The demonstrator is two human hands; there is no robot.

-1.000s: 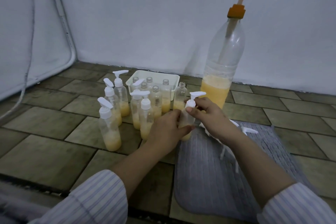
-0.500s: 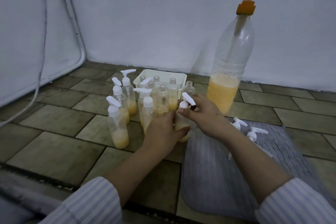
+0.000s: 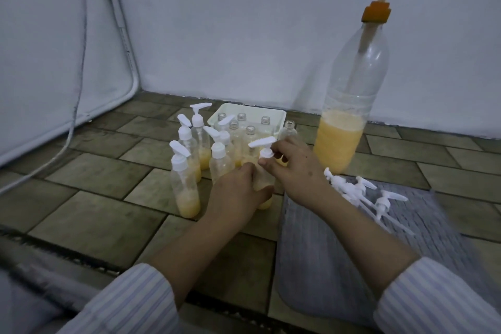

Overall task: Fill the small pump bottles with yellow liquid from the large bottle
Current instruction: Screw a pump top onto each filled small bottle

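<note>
Two arms in striped sleeves are reaching forward over a grey ribbed mat lying on the tiled floor. The left hand is curling round the body of a small clear plastic bottle with yellow liquid at its bottom, standing at the mat's edge. The right hand is pinching the white pump cap on its neck. Loose white pump heads are lying on the mat to the right. Capped small bottles are standing left, uncapped ones in a white tray behind. The large clear bottle with an orange pump is standing far right, roughly a third full.
</note>
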